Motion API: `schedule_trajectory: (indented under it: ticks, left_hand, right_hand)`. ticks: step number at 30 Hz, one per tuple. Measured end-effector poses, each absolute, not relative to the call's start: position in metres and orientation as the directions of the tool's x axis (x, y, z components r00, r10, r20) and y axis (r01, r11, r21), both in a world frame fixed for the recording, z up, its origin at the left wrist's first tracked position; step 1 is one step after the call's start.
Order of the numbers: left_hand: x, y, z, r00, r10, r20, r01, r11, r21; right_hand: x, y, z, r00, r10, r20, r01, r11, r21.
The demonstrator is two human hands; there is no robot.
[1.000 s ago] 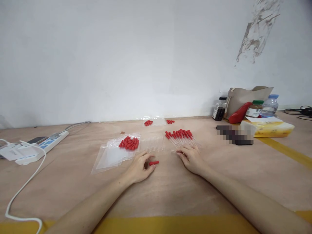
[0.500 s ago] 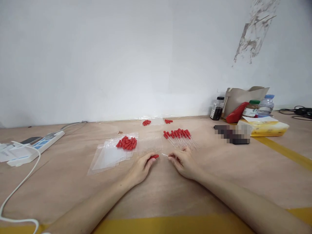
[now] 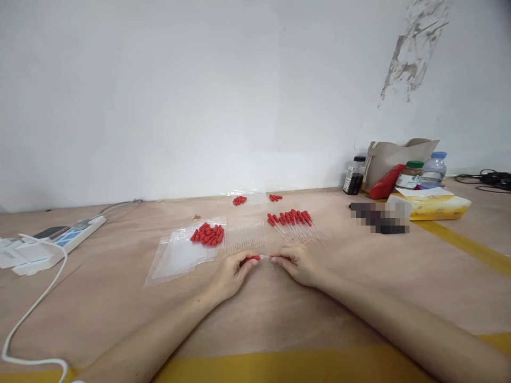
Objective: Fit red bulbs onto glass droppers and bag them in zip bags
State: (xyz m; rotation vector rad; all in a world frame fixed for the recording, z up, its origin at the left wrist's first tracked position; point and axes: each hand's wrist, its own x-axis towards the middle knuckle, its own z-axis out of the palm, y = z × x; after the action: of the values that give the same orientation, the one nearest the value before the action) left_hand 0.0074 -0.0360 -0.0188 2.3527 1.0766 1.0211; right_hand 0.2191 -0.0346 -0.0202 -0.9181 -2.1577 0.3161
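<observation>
Between thumb and fingers, my left hand (image 3: 231, 274) pinches a red rubber dropper bulb (image 3: 252, 258). From the other side my right hand (image 3: 297, 264) is closed on a thin clear dropper tube (image 3: 265, 257), whose end meets the mouth of the bulb. How far the tube sits inside cannot be made out. Just beyond the hands lies a row of clear tubes (image 3: 245, 235). Right of that row are several droppers with red bulbs (image 3: 297, 219) on them. A heap of loose red bulbs (image 3: 207, 234) rests on clear plastic bags (image 3: 179, 255) to the left.
Two small groups of red bulbs (image 3: 239, 200) lie near the wall. At left are a power strip (image 3: 59, 247) and a white cable (image 3: 34, 298). A yellow tissue pack (image 3: 439, 207), a dark bottle (image 3: 354, 176), a jar (image 3: 411, 175) and a grey bag (image 3: 395, 154) stand at right.
My right hand has moved left with the tube, which has straightened into line with the bulb and now meets it. My left hand has stayed nearly still.
</observation>
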Motion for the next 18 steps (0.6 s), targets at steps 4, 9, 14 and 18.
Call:
schedule_trajectory:
  ticks: [4, 9, 14, 18]
  left_hand:
    - [0.005, -0.034, -0.02, 0.439, 0.766, 0.469, 0.491, -0.642, 0.589]
    - [0.002, -0.034, -0.019, 0.399, 0.765, 0.506, 0.475, -0.644, 0.599]
    - [0.0, -0.036, -0.02, 0.422, 0.751, 0.508, 0.459, -0.66, 0.594]
    - [0.0, -0.037, -0.022, 0.433, 0.765, 0.477, 0.483, -0.644, 0.594]
  right_hand:
    - [0.22, -0.026, -0.009, -0.549, 0.688, 0.474, 0.461, 0.723, -0.515]
    - [0.213, -0.017, -0.007, -0.564, 0.694, 0.448, 0.465, 0.715, -0.522]
    - [0.208, -0.02, -0.016, -0.562, 0.673, 0.481, 0.492, 0.74, -0.459]
    - [0.209, -0.025, -0.019, -0.543, 0.637, 0.547, 0.557, 0.761, -0.333]
